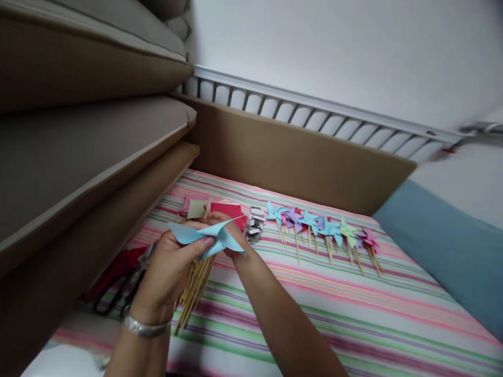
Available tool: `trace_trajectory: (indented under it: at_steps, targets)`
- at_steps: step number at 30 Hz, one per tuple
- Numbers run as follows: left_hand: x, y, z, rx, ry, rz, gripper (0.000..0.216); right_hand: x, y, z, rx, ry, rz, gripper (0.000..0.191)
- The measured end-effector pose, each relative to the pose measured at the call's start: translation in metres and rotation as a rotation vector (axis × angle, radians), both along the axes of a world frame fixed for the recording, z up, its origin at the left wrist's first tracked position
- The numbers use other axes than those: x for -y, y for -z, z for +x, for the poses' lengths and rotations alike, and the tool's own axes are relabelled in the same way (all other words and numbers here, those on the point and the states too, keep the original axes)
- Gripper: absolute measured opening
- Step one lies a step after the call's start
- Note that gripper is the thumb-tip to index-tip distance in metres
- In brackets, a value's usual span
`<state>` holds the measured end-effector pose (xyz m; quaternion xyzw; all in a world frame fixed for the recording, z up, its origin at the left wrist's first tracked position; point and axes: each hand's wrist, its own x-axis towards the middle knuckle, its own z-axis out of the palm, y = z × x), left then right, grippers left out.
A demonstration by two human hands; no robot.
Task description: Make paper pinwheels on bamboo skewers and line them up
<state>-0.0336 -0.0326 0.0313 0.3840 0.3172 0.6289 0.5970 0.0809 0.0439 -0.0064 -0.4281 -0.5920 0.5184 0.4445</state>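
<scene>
Item held: one blue paper pinwheel [212,236], folded into pointed vanes and raised above the bed. It is gripped at its near edge between the thumb and fingers of the left hand [168,267], on whose wrist one silver bracelet [144,327] is worn. The far side is clasped by the right hand [227,226], whose fingers are curled over the upper vane; most of that hand is hidden behind the paper. The sheet is thus held between both hands, with the left below and the right behind.

Directly beneath the hands, one bundle of wooden sticks [194,290] is laid on the striped sheet [353,314]; the sticks are packed too closely to be counted.

To the left of the bundle, one pair of scissors [120,293] is seen, partly over a red object that cannot be made out.

Just beyond the hands, one stack of coloured paper squares [223,209] is placed, red uppermost, with one pale green square [197,208] beside it. One small heap of white pieces [254,224] lies to the right of the stack.

Further right, one row of finished pinwheels [326,230] on sticks is set out; at least six are counted, overlapping one another.

The bed is bordered by cardboard panels [298,157], one white railing [314,112] and one blue cushion [444,251].
</scene>
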Motion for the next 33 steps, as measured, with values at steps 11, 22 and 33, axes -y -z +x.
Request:
trace_trajectory:
  at_steps: [11, 22, 33]
  targets:
    - [-0.011, 0.039, 0.069, -0.547, 0.428, 0.148, 0.009, 0.089, 0.017, 0.144, -0.252, 0.149, -0.061, 0.032]
    - [-0.021, 0.038, 0.099, -0.690, 0.366, 0.511, 0.007, 0.088, 0.007, 0.161, -0.195, 0.159, -0.083, 0.015]
    - [-0.014, 0.032, 0.102, -0.655, 0.185, 0.619, 0.007, 0.094, -0.001, 0.159, -0.251, 0.138, -0.095, 0.012]
